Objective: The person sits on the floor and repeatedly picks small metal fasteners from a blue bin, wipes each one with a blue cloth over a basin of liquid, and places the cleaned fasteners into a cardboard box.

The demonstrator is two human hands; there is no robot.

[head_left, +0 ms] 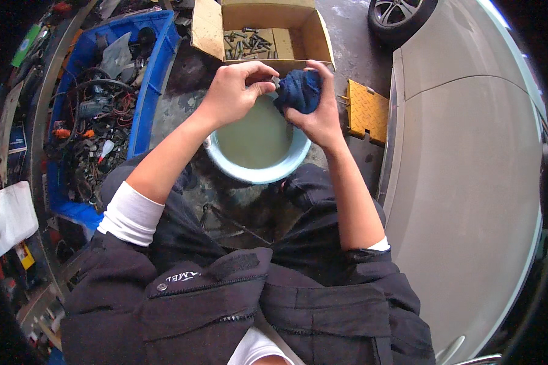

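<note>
My left hand (232, 92) pinches a small grey metal piece, likely a bolt (276, 81), between thumb and fingertips. Its far end meets a bunched dark blue cloth (302, 91), which my right hand (324, 121) grips with thumb below and fingers above. Both hands hover over the far part of a pale blue basin (249, 175) of cloudy greenish water. Just beyond them stands an open cardboard box (274, 13) with several loose bolts (247, 44) on its bottom. How much of the held piece lies inside the cloth is hidden.
On the left is a blue crate (142, 115) full of cables, tools and small parts. A light-coloured car (469, 158) with a wheel (402, 17) borders the right side. A yellow ramp block (368, 113) lies between basin and car. My knees flank the basin.
</note>
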